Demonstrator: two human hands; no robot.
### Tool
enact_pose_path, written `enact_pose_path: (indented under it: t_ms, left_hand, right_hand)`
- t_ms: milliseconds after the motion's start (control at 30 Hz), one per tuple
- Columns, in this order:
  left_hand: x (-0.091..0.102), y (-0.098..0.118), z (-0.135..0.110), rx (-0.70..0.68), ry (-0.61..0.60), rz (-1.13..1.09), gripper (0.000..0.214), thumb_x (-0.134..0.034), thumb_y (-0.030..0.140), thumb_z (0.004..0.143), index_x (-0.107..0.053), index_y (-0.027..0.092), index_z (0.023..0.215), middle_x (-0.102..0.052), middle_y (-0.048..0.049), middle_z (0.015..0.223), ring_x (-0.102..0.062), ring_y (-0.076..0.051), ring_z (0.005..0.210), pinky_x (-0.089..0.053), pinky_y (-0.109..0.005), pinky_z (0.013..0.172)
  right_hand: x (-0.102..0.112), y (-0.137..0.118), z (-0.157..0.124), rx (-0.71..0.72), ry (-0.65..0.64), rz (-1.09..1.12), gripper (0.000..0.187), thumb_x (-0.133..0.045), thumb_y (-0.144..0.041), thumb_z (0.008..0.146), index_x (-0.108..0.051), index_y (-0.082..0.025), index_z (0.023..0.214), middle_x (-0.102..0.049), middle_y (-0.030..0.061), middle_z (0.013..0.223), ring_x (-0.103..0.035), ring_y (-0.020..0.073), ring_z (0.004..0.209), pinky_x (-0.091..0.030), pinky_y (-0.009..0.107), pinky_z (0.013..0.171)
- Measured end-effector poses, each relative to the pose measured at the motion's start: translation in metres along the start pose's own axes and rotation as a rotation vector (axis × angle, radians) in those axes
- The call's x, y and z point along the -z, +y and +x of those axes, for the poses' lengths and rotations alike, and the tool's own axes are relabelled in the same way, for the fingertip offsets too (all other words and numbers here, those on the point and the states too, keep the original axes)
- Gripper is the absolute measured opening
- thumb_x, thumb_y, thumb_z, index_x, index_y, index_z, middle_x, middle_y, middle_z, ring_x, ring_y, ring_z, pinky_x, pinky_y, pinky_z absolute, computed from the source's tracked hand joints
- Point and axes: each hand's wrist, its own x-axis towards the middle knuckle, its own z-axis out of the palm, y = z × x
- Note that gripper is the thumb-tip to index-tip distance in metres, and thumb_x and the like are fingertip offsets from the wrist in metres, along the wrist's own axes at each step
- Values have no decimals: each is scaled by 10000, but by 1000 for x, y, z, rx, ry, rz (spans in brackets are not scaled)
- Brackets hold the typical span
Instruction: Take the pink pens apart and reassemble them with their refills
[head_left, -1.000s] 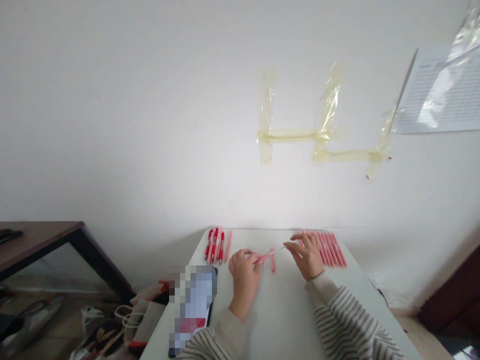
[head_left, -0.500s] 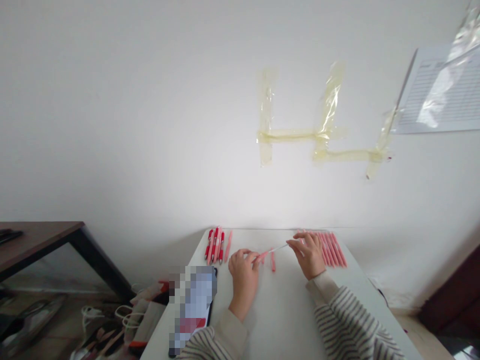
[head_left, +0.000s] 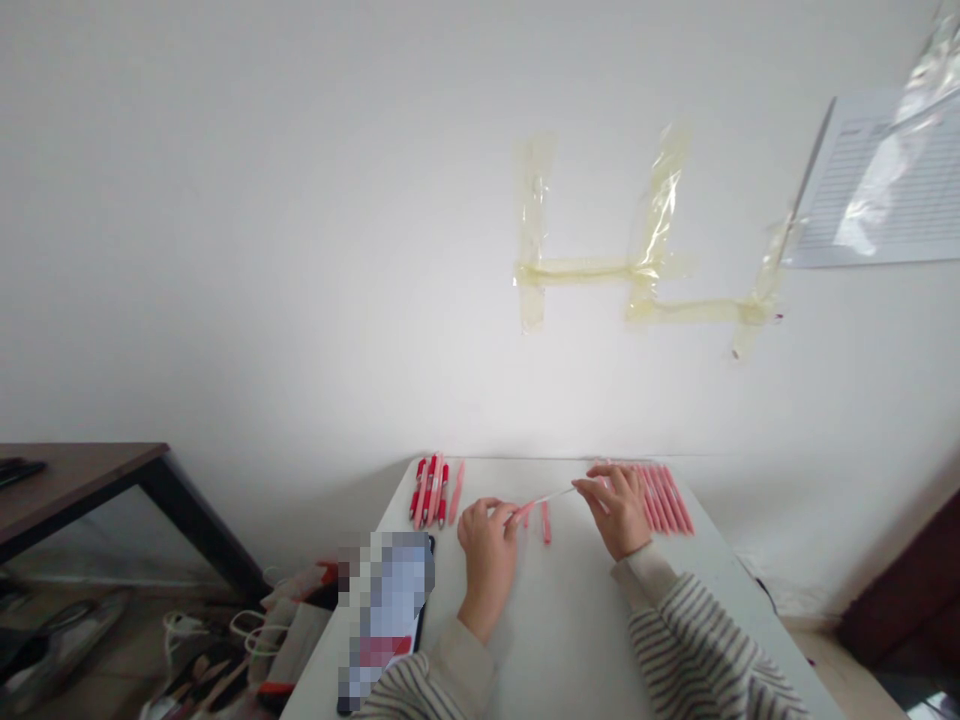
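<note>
My left hand [head_left: 489,555] is closed, pinching a pink pen barrel [head_left: 528,508] above the middle of the white table [head_left: 570,620]. A thin whitish pen refill [head_left: 556,494] runs from the barrel's right end to the fingertips of my right hand [head_left: 619,508], which pinch its far end. How deep the refill sits inside the barrel cannot be made out. Below it lies a short pink pen part [head_left: 546,523], with another small pink piece [head_left: 526,518] beside it, partly hidden. Just right of my right hand is a row of pink pens [head_left: 666,500], some of them behind that hand.
Red and pink pens [head_left: 429,492] lie at the table's back left, and a phone [head_left: 394,600], blurred out, rests on the left edge. A white wall with yellowish tape [head_left: 581,271] stands behind. Left are a brown desk [head_left: 90,480] and cluttered bags [head_left: 292,640].
Slightly less of the refill seems to show between the barrel and my right fingertips. Both hands keep almost the same place and grip.
</note>
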Motion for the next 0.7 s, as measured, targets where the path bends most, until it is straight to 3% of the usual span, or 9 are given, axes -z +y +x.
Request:
enact_pose_path:
  t_ms: [167, 367, 700]
  left_hand:
    - [1, 0, 1, 10, -11, 33, 186, -585, 293, 879, -755, 303, 955, -644, -42, 1046, -542, -231, 1024, -392, -404, 939]
    - [8, 3, 1, 28, 64, 149, 196, -564, 302, 886, -753, 263, 921, -649, -58, 1030, -526, -238, 1038, -369, -426, 971]
    - [19, -3, 3, 93, 104, 472, 242, -512, 282, 893, -748, 232, 901, -637, -89, 1154, -464, -306, 1177, -259, -595, 1095]
  right_hand:
    - [-1, 2, -1, -15, -2, 0, 131, -640, -273, 930, -745, -335, 978, -652, 32, 1018, -522, 232, 1004, -390, 435, 930]
    - [-2, 5, -2, -19, 6, -17, 130, -620, -284, 942, -736, -325, 985, -655, 33, 1010, -522, 236, 995, -383, 445, 935]
    - [-4, 3, -5, -32, -23, -30, 141, -609, -295, 948, -736, -322, 1002, -653, 35, 1008, -514, 232, 988, -376, 436, 933]
